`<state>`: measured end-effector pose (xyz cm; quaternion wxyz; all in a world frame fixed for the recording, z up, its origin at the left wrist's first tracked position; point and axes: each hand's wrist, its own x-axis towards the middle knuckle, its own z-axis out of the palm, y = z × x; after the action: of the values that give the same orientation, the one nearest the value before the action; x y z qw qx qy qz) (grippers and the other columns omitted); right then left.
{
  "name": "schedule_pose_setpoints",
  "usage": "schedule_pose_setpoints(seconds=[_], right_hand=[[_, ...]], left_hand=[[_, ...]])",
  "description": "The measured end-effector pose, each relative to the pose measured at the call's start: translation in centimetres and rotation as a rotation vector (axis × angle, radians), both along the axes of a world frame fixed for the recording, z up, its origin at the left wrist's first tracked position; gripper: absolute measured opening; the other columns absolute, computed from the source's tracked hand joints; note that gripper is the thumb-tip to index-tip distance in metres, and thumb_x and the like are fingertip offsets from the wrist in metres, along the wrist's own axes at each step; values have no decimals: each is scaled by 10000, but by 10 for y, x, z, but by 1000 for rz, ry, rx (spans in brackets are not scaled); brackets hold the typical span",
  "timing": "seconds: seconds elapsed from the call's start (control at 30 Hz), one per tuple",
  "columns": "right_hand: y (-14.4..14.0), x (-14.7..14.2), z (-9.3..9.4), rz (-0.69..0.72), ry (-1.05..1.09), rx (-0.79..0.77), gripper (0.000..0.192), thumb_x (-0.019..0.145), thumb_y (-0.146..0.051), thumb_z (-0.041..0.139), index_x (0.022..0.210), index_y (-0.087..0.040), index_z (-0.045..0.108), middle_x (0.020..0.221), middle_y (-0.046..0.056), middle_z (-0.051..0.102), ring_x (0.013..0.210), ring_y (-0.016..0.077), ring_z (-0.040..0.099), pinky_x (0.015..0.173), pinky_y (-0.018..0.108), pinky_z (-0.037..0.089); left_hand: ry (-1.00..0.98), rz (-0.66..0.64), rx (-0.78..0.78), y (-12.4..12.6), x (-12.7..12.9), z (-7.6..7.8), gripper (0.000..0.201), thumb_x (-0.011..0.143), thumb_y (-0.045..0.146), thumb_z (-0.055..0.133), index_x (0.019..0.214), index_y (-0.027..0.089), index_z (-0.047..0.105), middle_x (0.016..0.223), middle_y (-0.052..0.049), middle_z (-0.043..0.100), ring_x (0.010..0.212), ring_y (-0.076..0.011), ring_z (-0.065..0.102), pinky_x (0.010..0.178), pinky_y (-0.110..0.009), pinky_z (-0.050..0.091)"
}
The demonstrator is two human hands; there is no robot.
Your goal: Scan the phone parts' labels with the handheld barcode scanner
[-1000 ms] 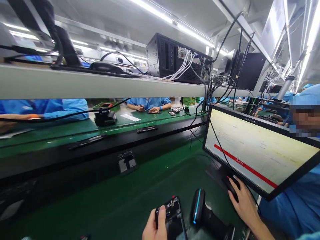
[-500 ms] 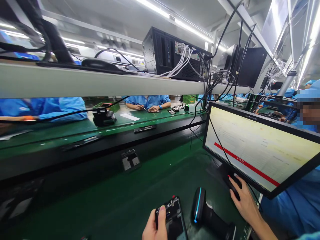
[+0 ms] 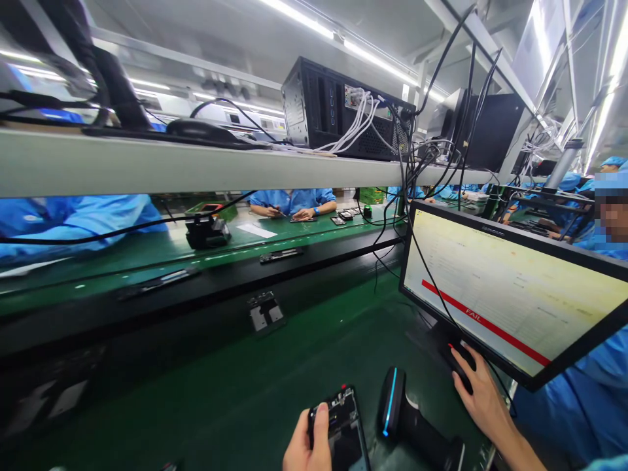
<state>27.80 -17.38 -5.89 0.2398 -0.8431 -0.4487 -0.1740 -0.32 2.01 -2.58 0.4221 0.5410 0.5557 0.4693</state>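
My left hand [image 3: 308, 441] is closed around an opened smartphone [image 3: 346, 428] at the bottom middle, thumb pressed on its top left edge. The phone's back is off and its inner parts show; its lower end is cut off by the frame. To the right, my right hand [image 3: 483, 399] rests over a black computer mouse [image 3: 458, 369], its fingers on top of it. A black barcode scanner [image 3: 417, 425] with a lit blue strip lies between my hands. Above the mouse stands a monitor [image 3: 510, 281] showing a red bar with the word FAIL.
Several opened phones lie beyond, one phone [image 3: 265, 314] on the green tabletop [image 3: 206, 386] and another phone [image 3: 281, 255] on the black belt [image 3: 226, 278]. A shelf [image 3: 206, 163] overhead carries a computer case [image 3: 343, 111] with hanging cables. Co-workers in blue sit across and at right.
The view has shifted slightly, so the near phones appear farther right. A co-worker's hand at far left has left the view. Both my hands keep their holds.
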Motion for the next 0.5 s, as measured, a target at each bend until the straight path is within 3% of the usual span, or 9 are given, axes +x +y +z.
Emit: schedule_pose_setpoints(seconds=[0.13,0.23,0.37,0.5], right_hand=[[-16,-30,12,32,-25,43,555,923,-341,472,1449,-379,297,1455,81,372,1335,298,440,1116,512,417],[-26,-69,15,107,108,120,482,924,-373,457,1393,-387,347,1357,64,491,1257,277,518,1078,513,459],[-3,-100,10,246,221,-104,603,856,-532,504,1393,-307,346,1145,97,636,1059,312,634,923,509,556],[31,-105,13,249,288,-346,535,829,-449,471,1306,-217,407,1098,129,672,945,329,676,792,476,573]], left_hand=[[92,-123,8,-6,-9,12,356,771,582,502,648,251,548,540,51,593,567,-208,597,552,-266,457],[145,-179,86,-20,-15,33,296,848,497,491,745,224,546,606,36,601,588,-172,586,575,-239,443],[209,-193,142,-25,-12,46,228,910,410,457,808,212,509,638,24,605,584,-143,593,561,-214,410],[307,-195,197,-27,-13,44,182,924,379,451,853,217,492,635,19,610,574,-149,610,571,-220,402]])
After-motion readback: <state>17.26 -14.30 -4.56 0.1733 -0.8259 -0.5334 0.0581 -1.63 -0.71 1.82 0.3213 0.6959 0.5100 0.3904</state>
